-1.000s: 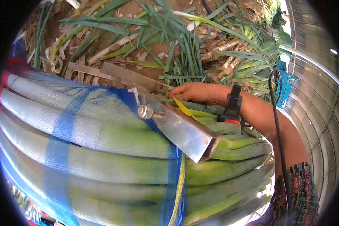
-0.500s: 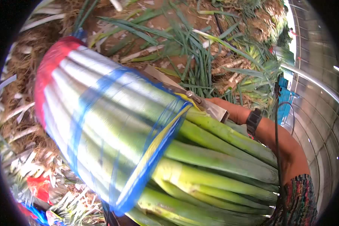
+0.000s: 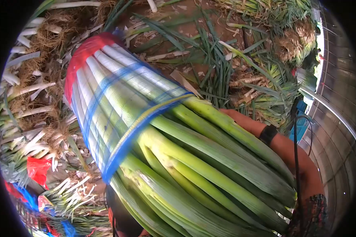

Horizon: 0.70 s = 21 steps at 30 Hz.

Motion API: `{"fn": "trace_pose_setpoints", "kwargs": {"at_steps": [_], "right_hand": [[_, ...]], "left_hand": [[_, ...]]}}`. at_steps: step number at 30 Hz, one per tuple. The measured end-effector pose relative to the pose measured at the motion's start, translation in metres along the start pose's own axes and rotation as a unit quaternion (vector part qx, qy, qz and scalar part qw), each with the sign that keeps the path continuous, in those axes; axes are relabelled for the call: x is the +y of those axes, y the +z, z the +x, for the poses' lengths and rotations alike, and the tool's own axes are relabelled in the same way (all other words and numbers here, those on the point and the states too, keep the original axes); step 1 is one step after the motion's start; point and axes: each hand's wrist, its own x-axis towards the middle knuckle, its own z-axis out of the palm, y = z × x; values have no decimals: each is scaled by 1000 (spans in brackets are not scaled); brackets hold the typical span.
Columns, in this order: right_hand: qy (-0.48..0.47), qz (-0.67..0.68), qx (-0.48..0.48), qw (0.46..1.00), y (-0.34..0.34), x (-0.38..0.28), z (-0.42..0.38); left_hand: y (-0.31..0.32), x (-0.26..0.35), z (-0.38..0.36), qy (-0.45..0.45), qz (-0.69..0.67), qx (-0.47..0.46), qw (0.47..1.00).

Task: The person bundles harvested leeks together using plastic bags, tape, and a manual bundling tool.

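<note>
A big bundle of leeks (image 3: 209, 158) fills the middle of the view, tilted, its white ends up left and its green leaves down right. A mesh bag (image 3: 101, 93) with a red end, blue bands and a blue-and-yellow rim covers the white part. My right hand (image 3: 234, 114) is behind the upper side of the bundle, showing only a little near the wrist. Its fingers are hidden by the leeks. A dark band (image 3: 268, 135) circles that wrist. My left hand cannot be made out. A thin flat brown piece (image 3: 182, 81) pokes out behind the bag.
Loose leeks with roots (image 3: 39, 87) lie along the left, and cut green leaves (image 3: 215, 59) litter the brown ground. Piled leeks (image 3: 271, 94) stand at the upper right. Red plastic (image 3: 38, 170) lies lower left. A turquoise crate (image 3: 300, 126) sits by the translucent wall (image 3: 338, 79).
In the view the bagged bundle has moved right, and its bag looks shorter with more green leaf showing. The brown piece, earlier exposed near my right hand, is now mostly hidden.
</note>
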Motion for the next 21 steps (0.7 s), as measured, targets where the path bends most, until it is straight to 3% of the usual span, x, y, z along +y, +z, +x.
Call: {"fn": "trace_pose_setpoints", "kwargs": {"at_steps": [2, 3, 4, 5, 6, 8, 11, 14, 15, 16, 18, 21], "right_hand": [[-12, 22, 8, 1000, 3, 11, 3], [-16, -50, 30, 998, 2, -9, -4], [-97, -60, 51, 992, 9, 23, 13], [-32, 4, 55, 998, 8, 5, 4], [-198, -98, 73, 972, 9, 24, 10], [-37, -38, 60, 997, 11, 3, 6], [-56, -57, 78, 994, 12, 6, 9], [-198, -141, 65, 968, 9, 18, 8], [-55, -50, 57, 996, 9, 0, 2], [-23, -31, 46, 998, 12, 0, 3], [31, -10, 23, 999, 6, -4, 3], [17, -25, 38, 999, 8, -11, -2]], "left_hand": [[7, 5, -8, 9, 5, 0, 1000], [14, 6, -10, 13, 10, -4, 1000], [18, 7, -13, 16, 12, -7, 1000], [23, 9, -15, 21, 16, -11, 1000], [26, 10, -18, 25, 15, -11, 1000], [32, 12, -25, 33, 22, -10, 999], [35, 18, -28, 41, 23, -7, 999], [28, 20, -26, 31, 32, 2, 999], [27, 21, -25, 27, 30, 6, 999], [25, 25, -25, 22, 33, 8, 999], [21, 32, -25, 18, 25, 10, 999], [19, 42, -30, 6, 15, 14, 1000]]}}
